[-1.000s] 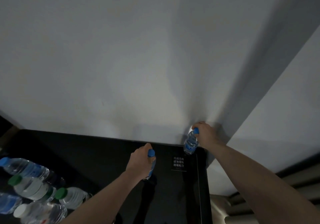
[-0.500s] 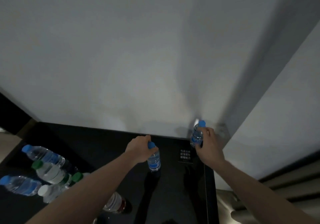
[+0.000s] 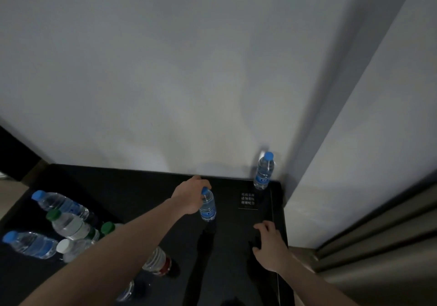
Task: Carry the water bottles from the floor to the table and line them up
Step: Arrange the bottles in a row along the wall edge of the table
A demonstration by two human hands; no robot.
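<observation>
A blue-capped water bottle [image 3: 264, 170] stands upright in the far right corner of the black table [image 3: 132, 187], against the white wall. A second blue-capped bottle [image 3: 207, 205] stands upright left of it, with my left hand [image 3: 191, 193] closed around its neck and cap. My right hand [image 3: 269, 244] hovers near the table's right edge, fingers spread and holding nothing. Several more bottles stand grouped at the left: one with a blue cap [image 3: 60, 202], a green-capped one [image 3: 68, 225], another blue-capped one [image 3: 29, 244] and a white-capped one [image 3: 75, 249].
A red-labelled bottle [image 3: 158, 262] shows just under my left forearm, and another bottle [image 3: 126, 291] sits nearer the bottom edge. A small white printed notice [image 3: 247, 199] lies on the tabletop between the two upright bottles. The white wall [image 3: 165, 81] borders the table's far side.
My right hand let go of the corner bottle and drew back toward me along the right edge. My left hand set its bottle upright on the table and still grips it.
</observation>
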